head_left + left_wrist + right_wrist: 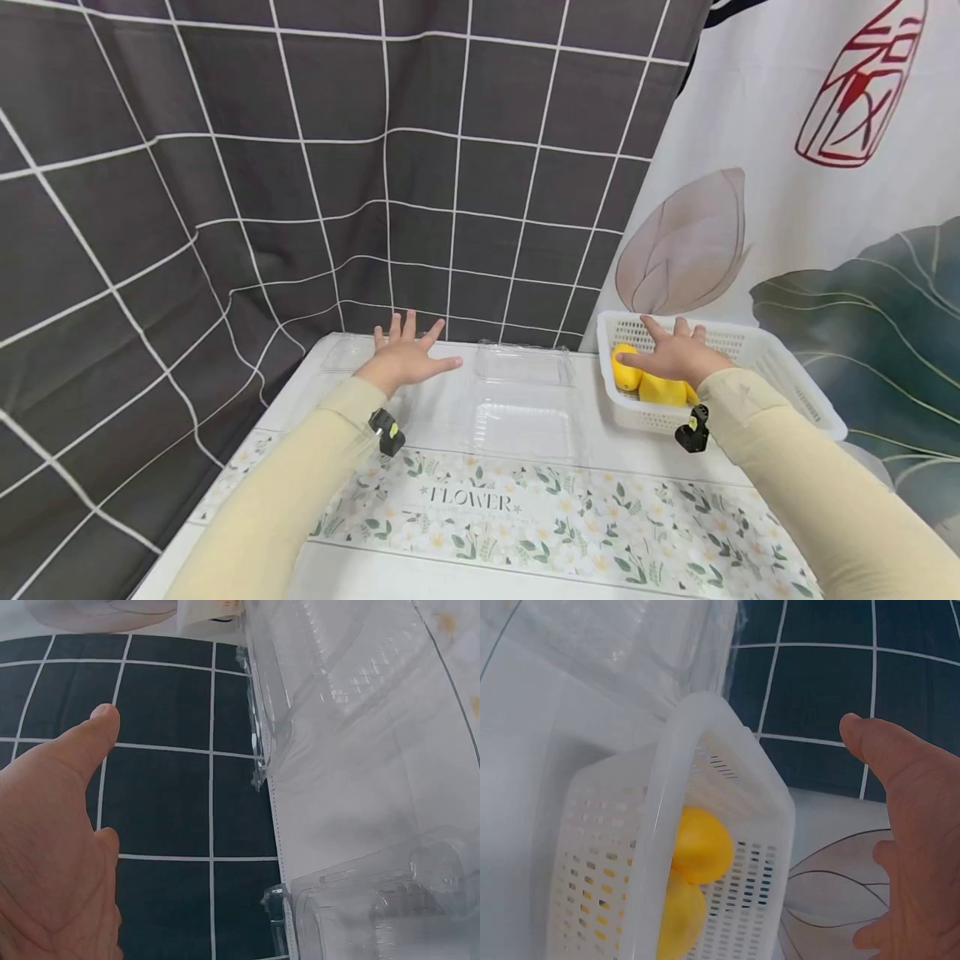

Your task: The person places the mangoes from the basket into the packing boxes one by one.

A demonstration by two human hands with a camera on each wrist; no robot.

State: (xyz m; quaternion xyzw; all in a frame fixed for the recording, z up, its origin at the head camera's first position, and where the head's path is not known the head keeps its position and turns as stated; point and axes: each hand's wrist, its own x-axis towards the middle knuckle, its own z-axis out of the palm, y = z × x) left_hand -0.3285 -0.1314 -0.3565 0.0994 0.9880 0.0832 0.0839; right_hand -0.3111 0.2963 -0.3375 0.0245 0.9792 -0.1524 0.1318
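Hovering with fingers spread, the left hand (405, 363) and right hand (675, 357) are both released, the left between two clear containers (525, 429), the right above the white basket (795, 375) at the table's right. Yellow fruits (626, 380) sit in the basket's left part, the leftmost lying roughly front to back, while the basket's long axis runs left to right.
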